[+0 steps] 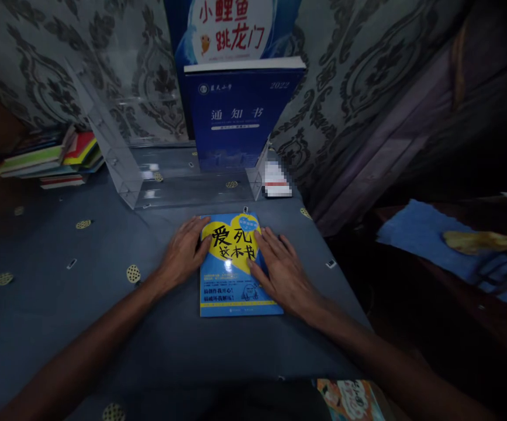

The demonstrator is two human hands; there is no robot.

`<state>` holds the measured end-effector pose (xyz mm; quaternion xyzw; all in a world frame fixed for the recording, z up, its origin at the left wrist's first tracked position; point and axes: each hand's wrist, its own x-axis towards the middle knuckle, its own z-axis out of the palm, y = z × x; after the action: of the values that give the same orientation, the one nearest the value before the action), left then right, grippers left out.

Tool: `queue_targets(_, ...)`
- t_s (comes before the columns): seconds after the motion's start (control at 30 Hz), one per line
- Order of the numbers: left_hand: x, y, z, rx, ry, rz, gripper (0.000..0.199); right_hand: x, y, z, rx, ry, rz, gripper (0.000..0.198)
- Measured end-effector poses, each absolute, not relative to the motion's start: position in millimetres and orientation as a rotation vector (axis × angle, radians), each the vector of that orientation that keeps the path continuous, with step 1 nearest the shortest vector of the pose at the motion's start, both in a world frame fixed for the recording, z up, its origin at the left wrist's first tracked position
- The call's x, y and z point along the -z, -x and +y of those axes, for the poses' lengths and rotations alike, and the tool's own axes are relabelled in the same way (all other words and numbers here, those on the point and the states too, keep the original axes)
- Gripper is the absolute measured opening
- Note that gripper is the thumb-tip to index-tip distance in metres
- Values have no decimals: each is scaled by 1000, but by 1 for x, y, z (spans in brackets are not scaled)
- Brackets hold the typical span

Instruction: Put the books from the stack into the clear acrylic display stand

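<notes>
A blue book with a yellow heart and black Chinese lettering lies flat on the tablecloth, cover up. My left hand grips its upper left edge, thumb on the cover and fingers along the side. On the opposite edge, my right hand holds it with the thumb over the cover and the fingers stretched along the side. Just beyond the book stands a clear plastic book rack. A dark blue booklet marked 2022 stands upright at its right end, with a taller blue picture book behind it.
A stack of books lies left of the rack. Right of the rack is a blurred-out white item. The table edge runs down the right side. A colourful book shows at the bottom, and blue cloth lies at far right.
</notes>
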<state>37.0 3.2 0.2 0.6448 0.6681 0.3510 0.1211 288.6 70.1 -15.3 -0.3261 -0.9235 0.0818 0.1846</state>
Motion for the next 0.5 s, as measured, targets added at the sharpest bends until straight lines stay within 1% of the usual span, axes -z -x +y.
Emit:
queue_targets(0.17, -7, -36, 3, -1349, -1261, 1587, 65, 19, -289, 70, -248, 909, -2567, 62)
queue_targets(0.23, -12, -40, 4, -1476, -967, 1453, 69, 20, -289, 70, -258, 899, -2555, 63)
queue_targets(0.3, -18, -46, 4, -1508, -728, 1340, 64, 22, -290, 69, -259, 892, -2547, 64)
queue_targets(0.4, -26, -57, 2, -1373, -513, 1158, 50, 23, -290, 69, -247, 879, -2544, 64)
queue_targets(0.5, -27, -63, 0, -1286, -414, 1078, 43, 23, -290, 68, -252, 868, -2545, 64)
